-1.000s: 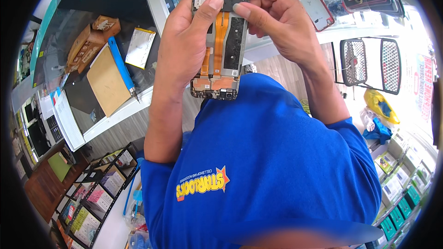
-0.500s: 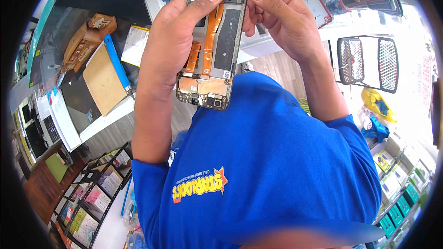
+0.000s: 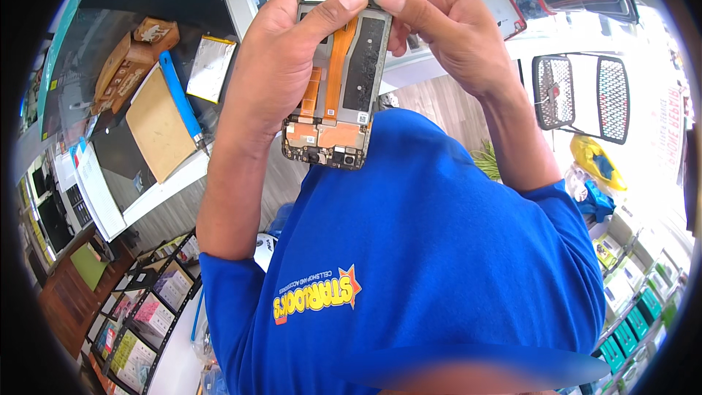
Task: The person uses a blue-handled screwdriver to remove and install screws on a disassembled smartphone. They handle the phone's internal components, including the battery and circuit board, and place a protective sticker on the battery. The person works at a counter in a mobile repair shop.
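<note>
An opened smartphone [image 3: 338, 135] is held up between my two hands, its back cover off. Its inside shows an orange flex cable, a dark recess, copper-coloured plates and a circuit board with camera modules at the end nearest my body. My left hand [image 3: 274, 58] wraps round the left side, thumb pressed on the far end by a whitish speaker-like part. My right hand [image 3: 457, 36] pinches the far right corner, its thumb on top and bent fingers behind. The two thumb tips are close together. Fingers beneath the phone are partly hidden.
On the counter at left lie a silver, yellow-edged flat pack [image 3: 212, 68] resembling a phone battery, a blue-handled tool [image 3: 175, 88], a tan board [image 3: 164, 128] and a wooden holder [image 3: 128, 66]. A red-rimmed tray [image 3: 497, 0] lies far right; a mesh chair [image 3: 581, 95] stands beyond.
Both thumbs have slid slightly to the right and nearer me along the phone's far end, uncovering more of the whitish part. The phone has shifted slightly; the grip stays.
</note>
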`<state>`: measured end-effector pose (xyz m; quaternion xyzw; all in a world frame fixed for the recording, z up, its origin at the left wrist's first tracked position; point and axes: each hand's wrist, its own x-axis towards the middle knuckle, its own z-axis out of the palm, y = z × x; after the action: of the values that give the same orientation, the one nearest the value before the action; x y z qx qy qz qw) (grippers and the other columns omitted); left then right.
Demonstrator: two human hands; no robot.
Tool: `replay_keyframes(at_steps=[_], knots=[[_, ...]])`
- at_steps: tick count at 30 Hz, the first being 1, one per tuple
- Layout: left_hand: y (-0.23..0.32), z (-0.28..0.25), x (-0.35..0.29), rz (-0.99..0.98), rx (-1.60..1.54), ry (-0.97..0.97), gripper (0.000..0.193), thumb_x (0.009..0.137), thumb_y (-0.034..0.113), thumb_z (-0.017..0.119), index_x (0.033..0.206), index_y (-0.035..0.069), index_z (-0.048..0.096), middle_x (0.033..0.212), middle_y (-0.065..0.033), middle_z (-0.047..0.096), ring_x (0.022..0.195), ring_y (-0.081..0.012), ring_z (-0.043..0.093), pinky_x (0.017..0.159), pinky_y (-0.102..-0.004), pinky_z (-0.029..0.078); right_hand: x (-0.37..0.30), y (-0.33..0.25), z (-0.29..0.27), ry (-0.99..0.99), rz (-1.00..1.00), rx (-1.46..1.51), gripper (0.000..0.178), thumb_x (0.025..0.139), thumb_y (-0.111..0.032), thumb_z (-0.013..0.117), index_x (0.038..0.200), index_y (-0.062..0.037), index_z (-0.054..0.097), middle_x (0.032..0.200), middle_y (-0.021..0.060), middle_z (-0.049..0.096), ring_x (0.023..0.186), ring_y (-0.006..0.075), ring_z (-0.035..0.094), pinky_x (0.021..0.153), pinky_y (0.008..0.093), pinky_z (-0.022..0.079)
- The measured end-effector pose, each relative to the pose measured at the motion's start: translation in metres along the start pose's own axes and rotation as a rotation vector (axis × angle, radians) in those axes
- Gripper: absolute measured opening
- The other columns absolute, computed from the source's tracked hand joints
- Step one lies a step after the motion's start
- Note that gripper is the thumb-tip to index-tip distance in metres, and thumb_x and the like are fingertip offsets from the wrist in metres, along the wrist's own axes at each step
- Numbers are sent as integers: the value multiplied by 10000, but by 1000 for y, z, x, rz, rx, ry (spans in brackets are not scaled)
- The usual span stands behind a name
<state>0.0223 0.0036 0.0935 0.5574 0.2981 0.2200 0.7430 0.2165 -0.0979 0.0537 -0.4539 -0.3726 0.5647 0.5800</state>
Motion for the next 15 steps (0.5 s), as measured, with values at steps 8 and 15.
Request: replay_keyframes(at_steps=[8,15], knots=[[10,-7,5,-91,71,16,384,1072,308,692,1360,55,722,1184,-36,747,1056,-96,686,930,-260,536,-3,0,4,-8,-34,178,403,1149,-296,621,1395,21,588,1062,98,715,800,165,697,741,301,588],[10,-19,10,-130,-31,38,392,1067,279,703,1358,18,724,1164,-38,759,1059,-103,700,951,-265,531,-9,-10,8,78,40,106,404,1138,-271,642,1391,38,583,1048,100,714,781,168,700,724,306,588]])
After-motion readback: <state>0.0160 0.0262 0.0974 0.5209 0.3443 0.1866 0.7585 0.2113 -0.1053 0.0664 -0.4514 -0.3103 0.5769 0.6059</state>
